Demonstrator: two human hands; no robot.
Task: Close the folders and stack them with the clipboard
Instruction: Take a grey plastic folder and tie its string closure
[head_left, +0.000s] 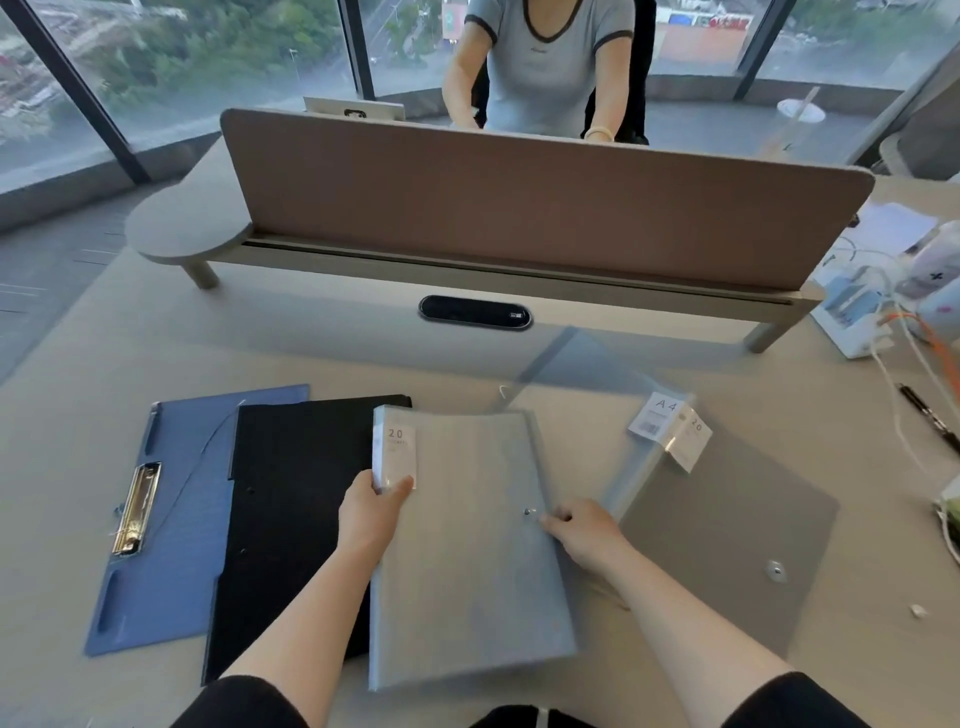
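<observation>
While our left hand (371, 512) pinches the pale folder's (467, 545) left edge and our right hand (584, 532) fingers its snap, its long axis runs away from us; the black folder (291, 509) and clipboard (171, 519) lie leftward, nearer our left grip.

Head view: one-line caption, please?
Both hands hold a light blue folder beside black folder and blue clipboard.

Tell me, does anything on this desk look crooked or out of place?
The grey folder on the right lies askew, its translucent cover lifted open. A small white scrap sits loose beside it. The blue clipboard and black folder lie flat, overlapping.
</observation>
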